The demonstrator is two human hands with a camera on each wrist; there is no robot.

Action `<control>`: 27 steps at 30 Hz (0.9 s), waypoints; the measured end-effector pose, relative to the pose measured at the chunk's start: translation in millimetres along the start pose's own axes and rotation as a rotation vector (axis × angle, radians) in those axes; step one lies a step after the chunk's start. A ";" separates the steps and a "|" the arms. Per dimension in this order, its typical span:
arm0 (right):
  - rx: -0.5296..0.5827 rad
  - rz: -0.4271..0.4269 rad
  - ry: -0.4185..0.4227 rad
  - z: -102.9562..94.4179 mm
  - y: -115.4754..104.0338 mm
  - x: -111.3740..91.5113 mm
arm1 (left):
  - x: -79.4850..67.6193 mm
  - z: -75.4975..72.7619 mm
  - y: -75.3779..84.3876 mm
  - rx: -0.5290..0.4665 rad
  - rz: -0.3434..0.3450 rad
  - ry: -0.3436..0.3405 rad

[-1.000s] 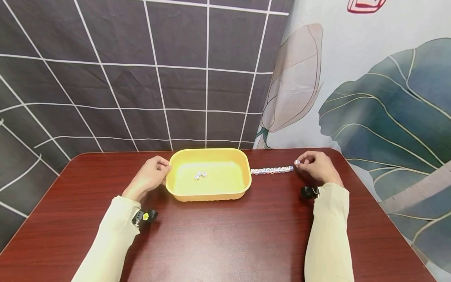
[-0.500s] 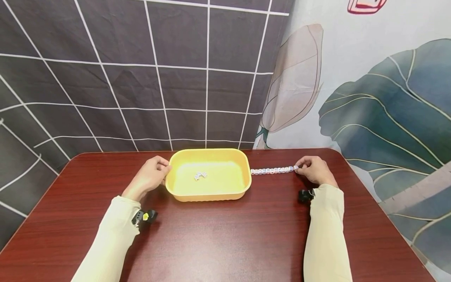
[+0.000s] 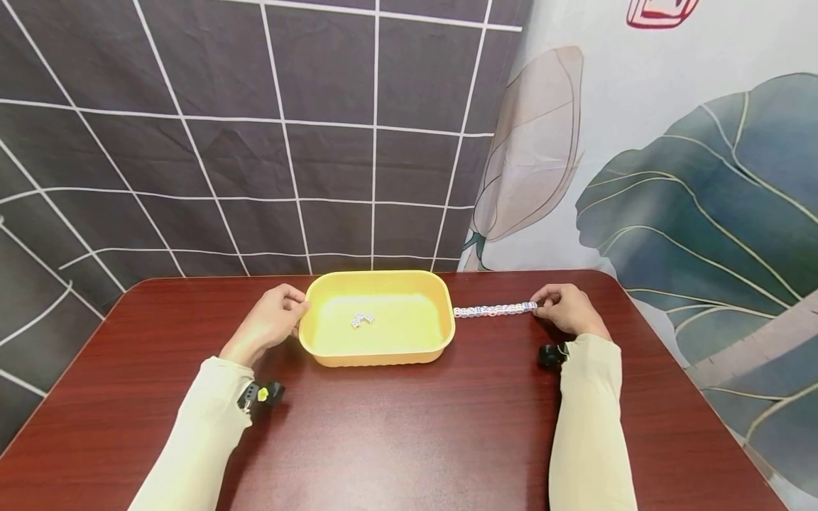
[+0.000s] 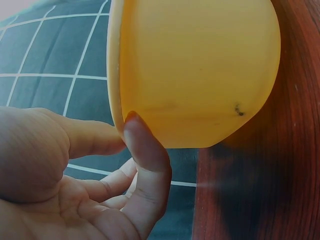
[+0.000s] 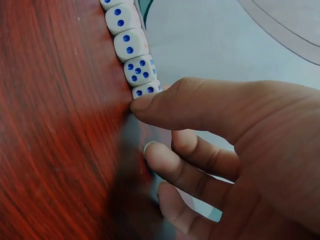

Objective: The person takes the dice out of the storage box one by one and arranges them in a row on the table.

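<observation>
A yellow plastic tray (image 3: pixel 377 359) stands on the table at centre. My left hand (image 3: pixel 271 319) pinches its left rim between thumb and finger, seen close in the left wrist view. From the tray's right side a straight row of white dice (image 3: pixel 488 311) runs rightward, with blue and red pips. At its far right end my right hand (image 3: pixel 571 311) holds the last die (image 5: pixel 145 91) against its neighbour; the thumb covers part of that die and the index fingertip is hidden behind it. Two or three loose dice (image 3: pixel 361 319) lie inside the tray.
The reddish-brown wooden table (image 3: pixel 409 433) spreads out in front of the tray. Behind it hangs a dark cloth (image 3: pixel 332 163) with a white grid, and to the right a pale cloth (image 3: pixel 639 85) with leaf patterns. A black wrist camera (image 3: pixel 273 392) sits on the left wrist.
My right hand has come down and slightly left, bringing a die from just beyond the row to its right end. The left hand and tray have stayed in place.
</observation>
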State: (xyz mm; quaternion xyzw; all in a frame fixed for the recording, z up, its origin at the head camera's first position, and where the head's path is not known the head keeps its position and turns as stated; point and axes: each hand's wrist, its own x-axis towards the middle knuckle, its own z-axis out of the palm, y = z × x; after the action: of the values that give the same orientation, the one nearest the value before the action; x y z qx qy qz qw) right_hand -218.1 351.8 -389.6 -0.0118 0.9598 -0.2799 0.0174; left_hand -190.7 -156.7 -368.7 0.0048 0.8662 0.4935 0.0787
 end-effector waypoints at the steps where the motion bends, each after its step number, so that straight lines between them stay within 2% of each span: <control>1: -0.001 0.001 -0.002 -0.5 -0.7 -0.2 | 0.1 0.0 -0.1 -0.001 0.001 0.000; 7: 0.007 0.002 -0.001 -7.7 -8.2 -3.5 | 0.9 -0.1 -1.0 0.005 0.007 0.002; 14: 0.008 -0.014 0.059 -13.0 -18.5 -4.3 | 0.7 -0.6 -1.3 0.010 0.006 0.005; 27: 0.028 -0.100 0.096 -10.1 -52.4 2.8 | -0.9 0.8 -0.2 0.001 0.004 0.001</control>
State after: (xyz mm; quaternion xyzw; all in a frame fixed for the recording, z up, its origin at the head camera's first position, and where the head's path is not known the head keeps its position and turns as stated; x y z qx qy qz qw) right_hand -220.7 313.0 -353.0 -0.0462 0.9538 -0.2939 -0.0426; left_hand -189.7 -156.2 -369.1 0.0063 0.8664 0.4933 0.0773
